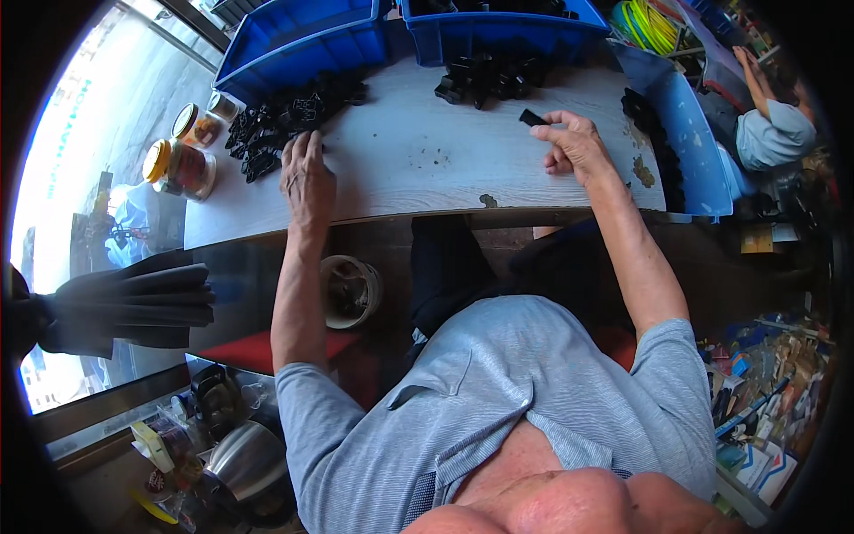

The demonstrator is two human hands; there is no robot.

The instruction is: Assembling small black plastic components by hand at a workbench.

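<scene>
My left hand (307, 178) lies palm down on the pale wooden table (427, 165), its fingertips touching the near edge of a heap of small black plastic parts (285, 116). My right hand (574, 147) is raised a little over the table's right side and pinches one small black plastic part (532, 117) between thumb and fingers. A second heap of black parts (489, 76) lies at the table's far edge, just beyond my right hand.
Two blue bins (302, 44) (498, 31) stand at the back and another blue bin (689, 133) at the right. Two lidded jars (182, 165) sit at the table's left end. Another person (769, 116) sits at far right. A kettle (245, 463) stands lower left.
</scene>
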